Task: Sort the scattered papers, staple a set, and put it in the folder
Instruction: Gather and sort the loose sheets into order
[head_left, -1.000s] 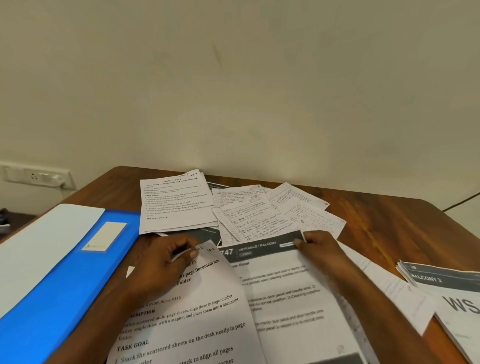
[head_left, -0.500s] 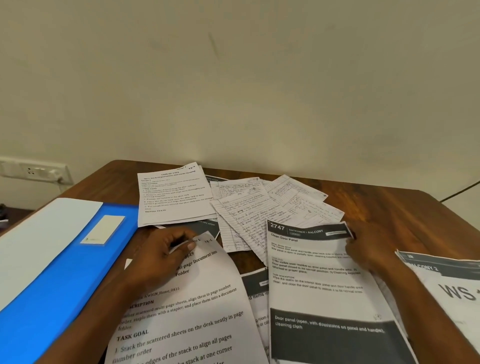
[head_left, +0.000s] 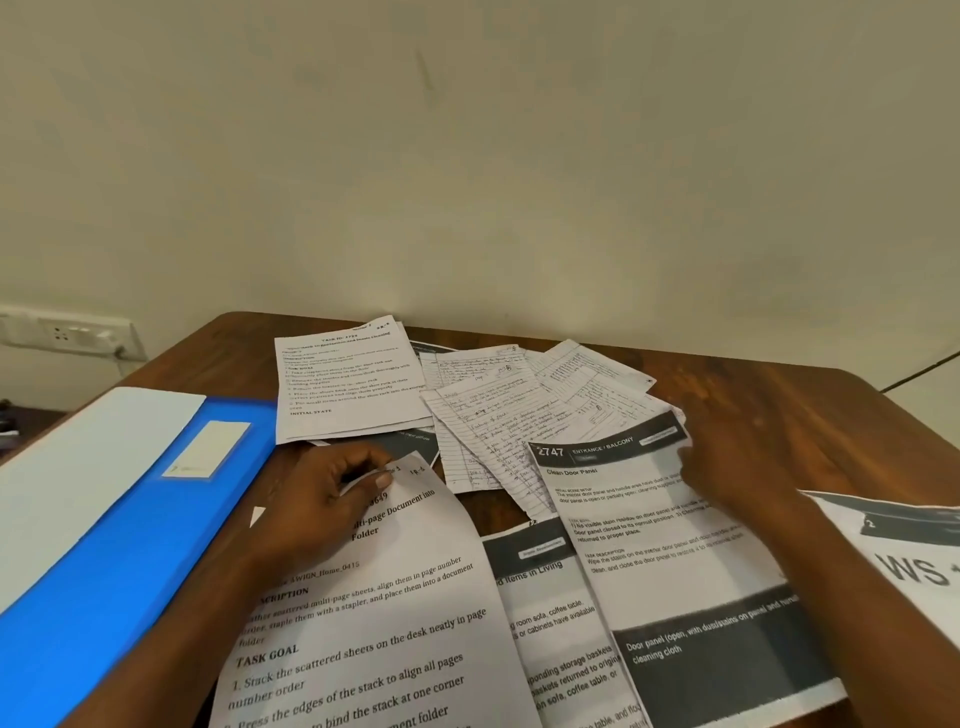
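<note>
The task sheet (head_left: 374, 613) is pinched at its top by the left hand (head_left: 322, 499) — right of it, the 2747 sheet (head_left: 670, 561) is gripped at its edge by the right hand (head_left: 727, 467).

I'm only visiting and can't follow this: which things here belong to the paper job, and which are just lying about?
Job:
left hand pinching the instruction sheet
right hand on the door panel sheet
handwritten pages
blue folder

Lying about:
wall socket
wooden table
</note>
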